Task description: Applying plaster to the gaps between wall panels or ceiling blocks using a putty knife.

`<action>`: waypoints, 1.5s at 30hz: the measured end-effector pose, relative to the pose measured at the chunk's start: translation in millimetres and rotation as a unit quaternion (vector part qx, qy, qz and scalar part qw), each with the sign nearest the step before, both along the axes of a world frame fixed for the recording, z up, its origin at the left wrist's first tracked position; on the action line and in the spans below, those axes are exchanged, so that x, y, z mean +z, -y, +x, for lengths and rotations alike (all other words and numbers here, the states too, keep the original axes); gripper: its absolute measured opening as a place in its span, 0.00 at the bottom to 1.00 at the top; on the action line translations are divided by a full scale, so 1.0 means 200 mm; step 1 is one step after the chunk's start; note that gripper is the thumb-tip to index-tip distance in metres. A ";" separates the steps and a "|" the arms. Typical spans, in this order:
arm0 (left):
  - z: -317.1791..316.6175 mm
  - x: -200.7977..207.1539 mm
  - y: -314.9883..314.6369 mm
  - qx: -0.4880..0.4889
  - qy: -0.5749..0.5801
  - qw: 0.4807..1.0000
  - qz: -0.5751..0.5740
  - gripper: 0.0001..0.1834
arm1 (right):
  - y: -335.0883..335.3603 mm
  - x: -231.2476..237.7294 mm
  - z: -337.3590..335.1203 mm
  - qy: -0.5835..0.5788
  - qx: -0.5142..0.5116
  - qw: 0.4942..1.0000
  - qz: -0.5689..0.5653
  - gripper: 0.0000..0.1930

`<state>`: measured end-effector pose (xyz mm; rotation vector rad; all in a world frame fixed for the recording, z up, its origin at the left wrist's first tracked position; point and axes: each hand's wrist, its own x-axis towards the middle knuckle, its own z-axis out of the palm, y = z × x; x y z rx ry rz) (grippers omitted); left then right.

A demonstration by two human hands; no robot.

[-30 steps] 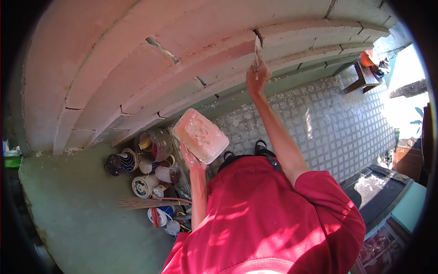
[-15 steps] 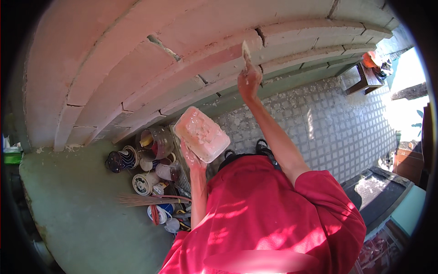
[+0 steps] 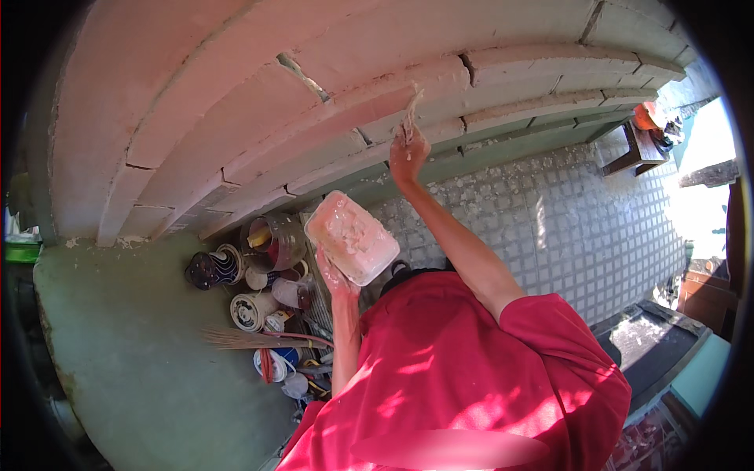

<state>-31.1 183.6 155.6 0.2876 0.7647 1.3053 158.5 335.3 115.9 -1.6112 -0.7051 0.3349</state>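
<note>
My left hand (image 3: pixel 335 276) grips a clear plastic tub (image 3: pixel 378 263) from its left and lower side. Pinkish-white putty (image 3: pixel 345 228) lies in the tub and smears its walls. Above and to the right of the tub, the putty-stained fingers of my right hand (image 3: pixel 408 157) are closed round a putty knife (image 3: pixel 410 118). Its pale, putty-coated blade points up at the block wall (image 3: pixel 361 110); I cannot tell whether it touches. Dark gaps and raised ledges run between the wall's blocks, and the blade is over one of these ledges.
Below the wall on the left stand several buckets and tubs (image 3: pixel 250 312), a clear bucket (image 3: pixel 284 239) and a twig broom (image 3: pixel 243 338). Patterned tiles (image 3: pixel 534 235) cover the floor. A wooden stool (image 3: pixel 632 149) stands far right; a dark-topped counter (image 3: pixel 652 345) is near right.
My right hand with the putty knife has moved left and slightly down along the wall, nearer the tub. The view has shifted a little; my left hand still holds the tub.
</note>
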 end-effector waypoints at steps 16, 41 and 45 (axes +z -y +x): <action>-0.09 0.01 0.02 0.014 -0.004 0.999 -0.029 0.29 | -0.06 -0.19 0.25 -0.368 0.081 0.878 0.294 0.01; -0.11 0.00 -0.03 0.008 0.001 0.999 -0.034 0.29 | 0.03 0.07 0.32 0.138 -0.040 0.990 -0.003 0.24; -0.08 0.00 -0.06 -0.005 0.003 1.000 -0.022 0.28 | 0.02 0.03 0.15 0.169 0.014 0.985 0.044 0.29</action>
